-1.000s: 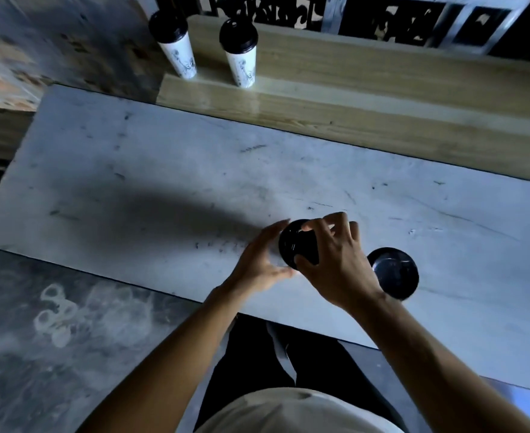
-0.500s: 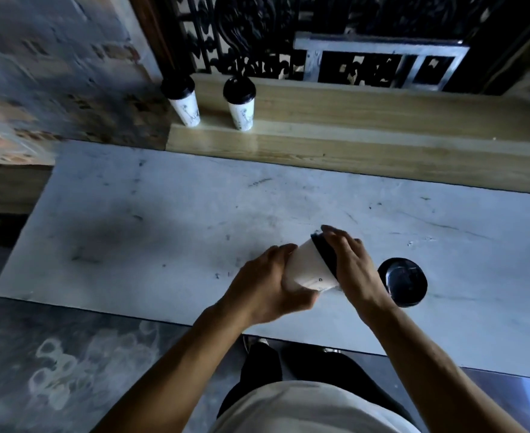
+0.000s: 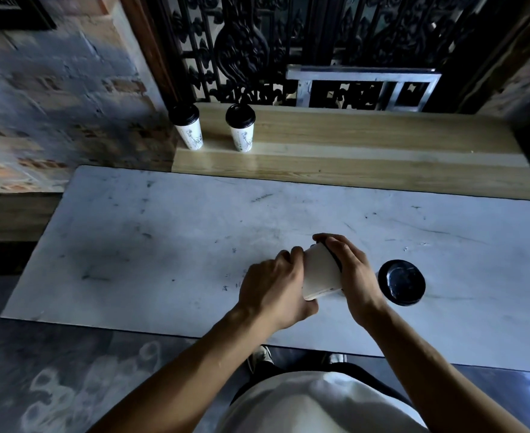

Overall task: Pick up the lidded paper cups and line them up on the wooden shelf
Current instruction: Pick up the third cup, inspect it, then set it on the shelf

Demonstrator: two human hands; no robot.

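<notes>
A white paper cup with a black lid (image 3: 321, 271) is lifted off the marble table (image 3: 163, 245) and tilted, lid pointing away from me. My left hand (image 3: 273, 289) wraps its body and base; my right hand (image 3: 351, 270) covers the lid end. Just right of my right hand, another lidded cup (image 3: 402, 282) stands upright on the table, seen from above. Two more lidded cups stand side by side at the left end of the wooden shelf (image 3: 367, 151): one (image 3: 188, 128) at the very end, the other (image 3: 242, 128) just right of it.
A brick wall (image 3: 54, 104) rises left of the shelf. Black ornate ironwork (image 3: 257, 48) and a grey metal frame (image 3: 363, 89) stand behind it. The floor (image 3: 70, 370) lies below the table's near edge. The shelf runs bare to the right of the two cups.
The cup went from upright on the table to lifted and tilted, held by both hands. My view rose, bringing the ironwork and more of the shelf into sight.
</notes>
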